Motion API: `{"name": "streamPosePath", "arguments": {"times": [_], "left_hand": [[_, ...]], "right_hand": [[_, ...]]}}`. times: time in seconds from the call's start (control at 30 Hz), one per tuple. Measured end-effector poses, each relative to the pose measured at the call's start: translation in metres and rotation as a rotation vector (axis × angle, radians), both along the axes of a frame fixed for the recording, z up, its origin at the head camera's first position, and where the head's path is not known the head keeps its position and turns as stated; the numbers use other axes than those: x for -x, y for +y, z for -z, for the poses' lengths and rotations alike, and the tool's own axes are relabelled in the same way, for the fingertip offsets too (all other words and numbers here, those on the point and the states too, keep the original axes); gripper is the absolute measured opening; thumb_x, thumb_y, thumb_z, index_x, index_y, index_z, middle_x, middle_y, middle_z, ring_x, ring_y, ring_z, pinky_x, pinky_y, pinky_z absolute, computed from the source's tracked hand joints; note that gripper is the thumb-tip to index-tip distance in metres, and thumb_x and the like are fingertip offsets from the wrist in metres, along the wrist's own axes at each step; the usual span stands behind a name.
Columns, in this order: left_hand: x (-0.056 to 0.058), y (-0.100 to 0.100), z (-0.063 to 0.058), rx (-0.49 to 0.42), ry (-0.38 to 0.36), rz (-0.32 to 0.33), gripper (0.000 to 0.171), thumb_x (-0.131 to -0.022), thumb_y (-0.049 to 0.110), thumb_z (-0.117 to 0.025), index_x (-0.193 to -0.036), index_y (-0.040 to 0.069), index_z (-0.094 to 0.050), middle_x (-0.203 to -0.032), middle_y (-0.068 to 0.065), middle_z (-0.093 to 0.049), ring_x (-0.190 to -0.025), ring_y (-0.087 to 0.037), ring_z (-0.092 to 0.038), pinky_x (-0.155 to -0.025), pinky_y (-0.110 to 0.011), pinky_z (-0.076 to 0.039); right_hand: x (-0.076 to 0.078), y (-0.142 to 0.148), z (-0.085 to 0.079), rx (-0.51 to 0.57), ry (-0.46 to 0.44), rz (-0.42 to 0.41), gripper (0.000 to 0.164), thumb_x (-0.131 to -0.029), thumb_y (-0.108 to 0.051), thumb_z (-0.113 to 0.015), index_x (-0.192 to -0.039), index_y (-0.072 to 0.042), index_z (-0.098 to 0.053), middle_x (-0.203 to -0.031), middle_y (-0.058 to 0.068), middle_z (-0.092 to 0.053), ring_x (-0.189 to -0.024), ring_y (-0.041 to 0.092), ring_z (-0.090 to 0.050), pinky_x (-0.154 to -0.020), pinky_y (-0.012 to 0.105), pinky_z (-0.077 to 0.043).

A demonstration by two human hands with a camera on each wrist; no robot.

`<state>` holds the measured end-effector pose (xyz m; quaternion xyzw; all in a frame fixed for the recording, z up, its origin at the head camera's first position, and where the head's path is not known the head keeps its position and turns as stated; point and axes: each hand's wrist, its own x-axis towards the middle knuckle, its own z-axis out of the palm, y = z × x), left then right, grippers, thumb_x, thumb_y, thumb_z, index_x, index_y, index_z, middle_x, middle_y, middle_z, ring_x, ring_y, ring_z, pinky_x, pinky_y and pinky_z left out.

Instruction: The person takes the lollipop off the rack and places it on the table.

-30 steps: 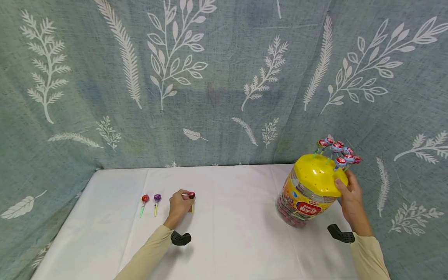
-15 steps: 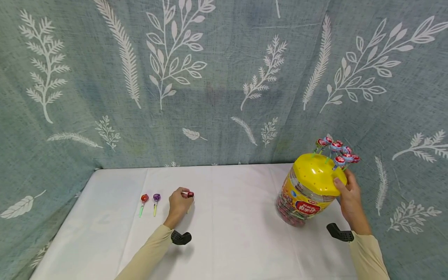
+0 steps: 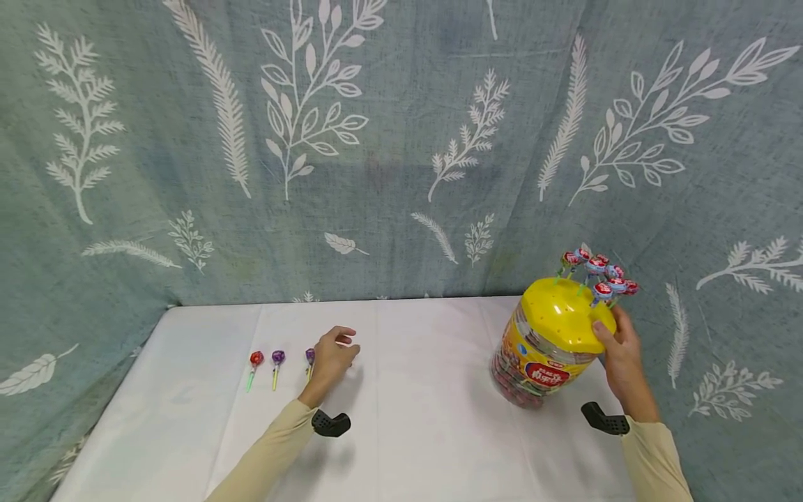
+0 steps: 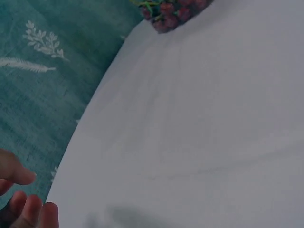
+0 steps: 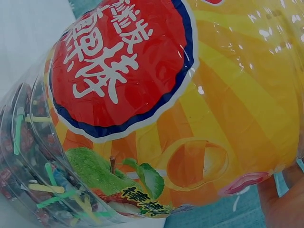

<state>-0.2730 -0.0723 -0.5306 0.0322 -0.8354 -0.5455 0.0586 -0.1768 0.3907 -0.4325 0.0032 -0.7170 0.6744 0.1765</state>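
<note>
Evidently the right hand [image 3: 622, 357] is clamped on the edge of the yellow lid [image 3: 558, 314], probably to steady the candy jar [image 3: 525, 362] on the counter's [image 3: 433, 404] right side; wrapped lollipops [image 3: 599, 268] stand on that lid, presumably propped by stems pushed through it. Over left, a red lollipop [image 3: 256, 358] and a purple lollipop [image 3: 278, 358] lie spaced apart, seemingly for easy picking. The left hand [image 3: 332, 359], thumb and fingers apart with nothing visible between, partly covers a third lollipop [image 3: 310, 355]. Whether the jar truly leans, I can't tell; its label [image 5: 128, 66] hides much inside.
</note>
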Motion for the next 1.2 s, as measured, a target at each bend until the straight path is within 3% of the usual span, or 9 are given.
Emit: {"name": "streamPosePath", "arguments": {"times": [0.13, 0.33, 0.6, 0.8, 1.07, 1.2], "left_hand": [[-0.001, 0.013, -0.014, -0.099, 0.015, 0.045, 0.027, -0.077, -0.002, -0.067, -0.104, -0.002, -0.065, -0.091, -0.019, -0.061, -0.065, -0.017, -0.060, -0.051, -0.027, -0.054], [-0.005, 0.032, -0.030, -0.174, 0.040, 0.116, 0.023, -0.078, -0.002, -0.068, -0.101, 0.002, -0.065, -0.090, -0.017, -0.062, -0.067, -0.019, -0.063, -0.052, -0.028, -0.055], [-0.015, 0.056, -0.062, -0.305, 0.068, 0.256, 0.022, -0.080, -0.005, -0.067, -0.101, 0.001, -0.065, -0.093, -0.019, -0.061, -0.078, -0.023, -0.062, -0.059, -0.034, -0.057], [-0.023, 0.072, -0.083, -0.323, 0.084, 0.335, 0.020, -0.083, -0.003, -0.066, -0.102, 0.002, -0.064, -0.094, -0.017, -0.061, -0.080, -0.023, -0.062, -0.061, -0.034, -0.057], [-0.028, 0.091, -0.100, -0.338, 0.118, 0.401, 0.020, -0.084, 0.000, -0.067, -0.104, 0.003, -0.064, -0.095, -0.015, -0.062, -0.082, -0.024, -0.062, -0.063, -0.035, -0.057], [-0.040, 0.096, -0.123, -0.340, 0.130, 0.437, 0.018, -0.086, -0.002, -0.065, -0.104, -0.002, -0.063, -0.097, -0.020, -0.061, -0.085, -0.030, -0.062, -0.066, -0.042, -0.057]], "right_hand": [[0.000, 0.001, 0.001, 0.005, 0.010, -0.002, 0.053, -0.098, -0.015, -0.048, -0.146, -0.012, -0.025, -0.128, -0.003, -0.041, -0.106, 0.009, -0.049, -0.088, 0.010, -0.042], [-0.001, 0.002, 0.003, -0.001, 0.009, 0.000, 0.052, -0.099, -0.015, -0.047, -0.146, -0.012, -0.026, -0.128, -0.003, -0.042, -0.106, 0.009, -0.049, -0.088, 0.010, -0.042], [-0.003, 0.001, 0.004, 0.008, 0.019, 0.002, 0.050, -0.099, -0.013, -0.047, -0.145, -0.012, -0.027, -0.127, -0.002, -0.042, -0.105, 0.009, -0.049, -0.088, 0.011, -0.042], [-0.001, 0.001, 0.002, 0.008, 0.027, -0.009, 0.050, -0.099, -0.013, -0.046, -0.145, -0.013, -0.027, -0.128, -0.002, -0.043, -0.104, 0.009, -0.051, -0.087, 0.012, -0.044], [0.001, 0.002, 0.001, 0.008, 0.011, -0.018, 0.053, -0.098, -0.014, -0.047, -0.146, -0.013, -0.025, -0.129, -0.002, -0.040, -0.105, 0.008, -0.050, -0.087, 0.011, -0.043], [0.001, 0.002, 0.001, 0.015, 0.006, -0.029, 0.053, -0.098, -0.015, -0.047, -0.146, -0.014, -0.024, -0.129, -0.002, -0.040, -0.105, 0.008, -0.049, -0.087, 0.011, -0.043]]}}
